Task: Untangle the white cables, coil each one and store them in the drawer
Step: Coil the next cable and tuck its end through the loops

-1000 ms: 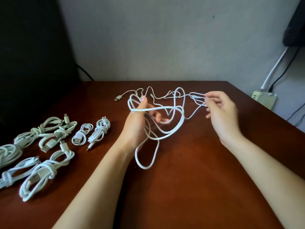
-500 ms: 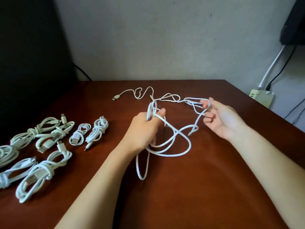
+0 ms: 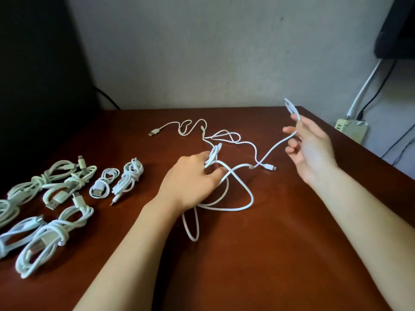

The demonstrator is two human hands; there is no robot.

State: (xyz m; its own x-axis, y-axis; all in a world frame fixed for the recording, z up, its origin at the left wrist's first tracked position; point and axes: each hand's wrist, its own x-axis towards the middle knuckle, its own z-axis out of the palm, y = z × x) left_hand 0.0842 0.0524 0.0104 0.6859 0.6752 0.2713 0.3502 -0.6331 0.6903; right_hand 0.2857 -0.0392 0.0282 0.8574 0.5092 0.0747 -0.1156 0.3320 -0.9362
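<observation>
Step in hand: untangling. One white tangle (image 3: 226,176) lay mid-desk, toward the far edge; none of it was coiled yet, by the look of it.
Left hand (image 3: 190,178): palm down on the desk (image 3: 258,254), fingers closed over a small bunch of loops at the near side of the tangle, pinning them.
Right hand (image 3: 311,149): raised above the desk near the right edge, fingers loosely curled, a doubled strand pinched between thumb and forefinger and sticking up past the fingertips.
Run between hands: one strand sloped down from the right hand to a small plug (image 3: 268,167) lying on the desk; whether that plug belonged to the lifted strand I could not tell.
Free end: a USB plug (image 3: 154,132) lay near the far edge, its lead wandering back into the tangle.
How to do it well: judged best to keep the left hand as anchor, draw the right strand out slowly, and feed plugs back through loops rather than pull a crossing tight.
Bundles: coiled cables (image 3: 67,198) lay in a group along the left edge, well apart from the tangle.
Drawer: not in view.
Obstacles: none on the desk between the hands; the large loop (image 3: 244,196) by the left wrist could snag.
</observation>
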